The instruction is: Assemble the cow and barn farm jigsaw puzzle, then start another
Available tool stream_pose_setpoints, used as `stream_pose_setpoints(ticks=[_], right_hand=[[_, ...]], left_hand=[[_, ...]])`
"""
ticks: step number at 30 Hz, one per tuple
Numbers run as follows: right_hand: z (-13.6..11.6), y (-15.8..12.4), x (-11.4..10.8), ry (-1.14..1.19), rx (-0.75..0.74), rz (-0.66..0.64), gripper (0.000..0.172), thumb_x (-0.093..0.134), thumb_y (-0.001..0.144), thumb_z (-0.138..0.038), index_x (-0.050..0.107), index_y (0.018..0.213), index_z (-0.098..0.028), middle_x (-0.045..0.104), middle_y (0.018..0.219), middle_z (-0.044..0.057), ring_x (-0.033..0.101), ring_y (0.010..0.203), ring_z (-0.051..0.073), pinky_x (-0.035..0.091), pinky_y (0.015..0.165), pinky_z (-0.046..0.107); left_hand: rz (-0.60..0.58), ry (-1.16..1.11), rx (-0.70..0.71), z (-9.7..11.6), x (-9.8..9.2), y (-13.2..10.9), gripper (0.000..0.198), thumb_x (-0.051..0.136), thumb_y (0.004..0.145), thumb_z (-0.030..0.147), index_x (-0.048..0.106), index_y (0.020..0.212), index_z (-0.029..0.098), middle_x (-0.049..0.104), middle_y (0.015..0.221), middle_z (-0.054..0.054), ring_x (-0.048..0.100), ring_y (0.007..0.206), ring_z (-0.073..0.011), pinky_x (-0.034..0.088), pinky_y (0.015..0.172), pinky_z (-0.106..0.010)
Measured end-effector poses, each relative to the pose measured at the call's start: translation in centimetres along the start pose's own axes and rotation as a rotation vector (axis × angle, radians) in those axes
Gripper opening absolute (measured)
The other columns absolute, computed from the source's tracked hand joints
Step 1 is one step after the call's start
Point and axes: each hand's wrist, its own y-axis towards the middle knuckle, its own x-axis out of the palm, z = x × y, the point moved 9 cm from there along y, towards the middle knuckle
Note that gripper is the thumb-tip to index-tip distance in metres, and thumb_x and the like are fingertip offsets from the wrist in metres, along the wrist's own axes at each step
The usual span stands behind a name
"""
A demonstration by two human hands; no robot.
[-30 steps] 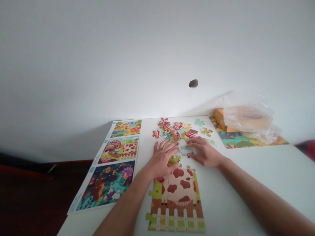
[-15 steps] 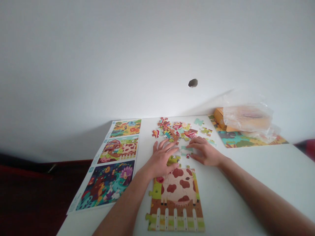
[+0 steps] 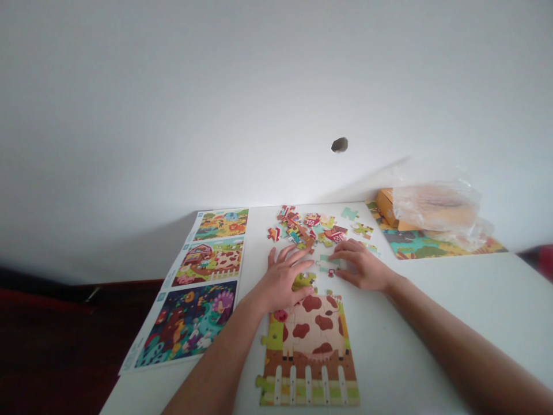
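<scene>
The joined part of a jigsaw (image 3: pixel 317 346), with a spotted cow above a white fence, lies on the white table in front of me. My left hand (image 3: pixel 285 279) rests at its upper left with fingers spread, partly over a green puzzle piece (image 3: pixel 303 281). Just beyond the joined part lies a pale blue puzzle piece (image 3: pixel 326 263) with a small red mark. Thumb and fingers of my right hand (image 3: pixel 360 266) close on its right edge. Past both hands is a pile of loose puzzle pieces (image 3: pixel 298 227), some with red barn parts.
A sheet with three printed pictures (image 3: pixel 207 262) lies along the left side. At the back right, a clear plastic bag (image 3: pixel 436 204) and an orange box (image 3: pixel 386 207) sit on a colourful puzzle picture (image 3: pixel 421 245). The wall behind the table has a hole (image 3: pixel 339 144).
</scene>
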Motion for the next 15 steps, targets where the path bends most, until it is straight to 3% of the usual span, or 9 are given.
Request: stream_pose_setpoints(ticks=[7, 15], right_hand=[[-0.14, -0.04, -0.09, 0.003, -0.007, -0.001, 0.031, 0.067, 0.085, -0.027, 0.069, 0.115, -0.022, 0.063, 0.111, 0.011, 0.057, 0.103, 0.027, 0.046, 0.092, 0.044], [-0.25, -0.16, -0.8, 0.017, -0.02, 0.011, 0.049, 0.059, 0.072, -0.011, 0.066, 0.12, -0.021, 0.061, 0.114, 0.012, 0.056, 0.106, 0.028, 0.046, 0.095, 0.047]], left_hand=[[-0.006, 0.008, -0.001, 0.0, 0.0, 0.09, 0.058, 0.07, 0.083, 0.044, 0.055, 0.137, 0.03, 0.038, 0.159, -0.004, 0.023, 0.148, -0.038, 0.006, 0.117, -0.073], [-0.003, 0.01, -0.001, 0.11, -0.14, -0.04, 0.058, 0.07, 0.083, 0.042, 0.055, 0.137, 0.031, 0.038, 0.159, -0.004, 0.024, 0.148, -0.0369, 0.007, 0.117, -0.072]])
